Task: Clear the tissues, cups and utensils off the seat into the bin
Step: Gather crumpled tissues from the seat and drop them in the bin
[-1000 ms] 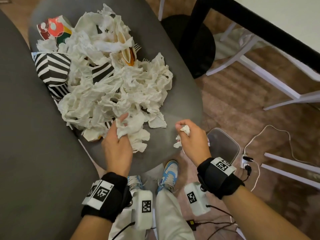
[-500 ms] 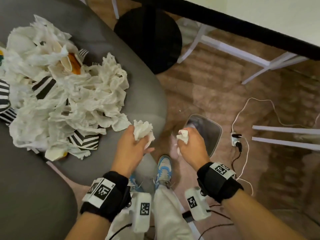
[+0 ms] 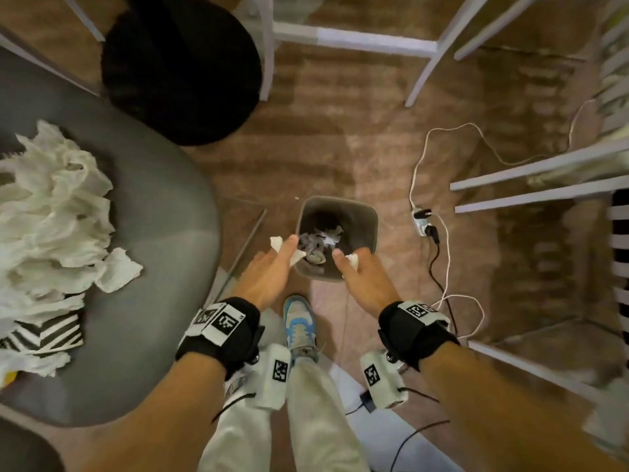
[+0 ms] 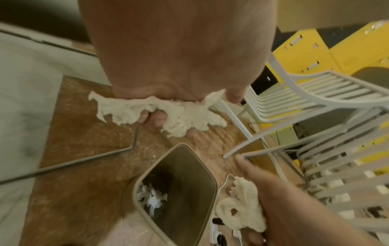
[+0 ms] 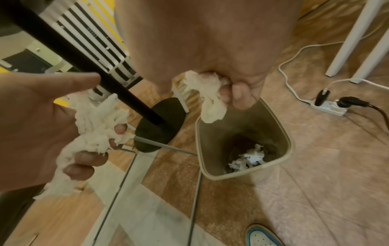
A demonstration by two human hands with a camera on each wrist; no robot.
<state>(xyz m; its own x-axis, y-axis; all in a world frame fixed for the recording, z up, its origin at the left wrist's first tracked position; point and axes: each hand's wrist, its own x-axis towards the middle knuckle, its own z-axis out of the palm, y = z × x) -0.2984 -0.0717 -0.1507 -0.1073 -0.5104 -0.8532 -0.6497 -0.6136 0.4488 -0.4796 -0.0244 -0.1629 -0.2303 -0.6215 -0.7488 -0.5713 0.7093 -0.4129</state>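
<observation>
White crumpled tissue is gripped in the left hand (image 3: 269,271) and in the right hand (image 3: 366,277), both above the bin (image 3: 369,219).

The bin (image 3: 369,221) is a grey, square-mouthed tub standing upright on the floor, with crumpled white tissues (image 3: 321,241) at its bottom. Over its near rim, one white wad (image 3: 295,256) is in the left hand (image 3: 269,274) and a smaller wad (image 3: 352,259) in the right hand (image 3: 366,279). A heap of tissues (image 3: 51,212) lies on the grey seat (image 3: 163,253), with a black-and-white striped cup (image 3: 44,333) at its near edge.
</observation>
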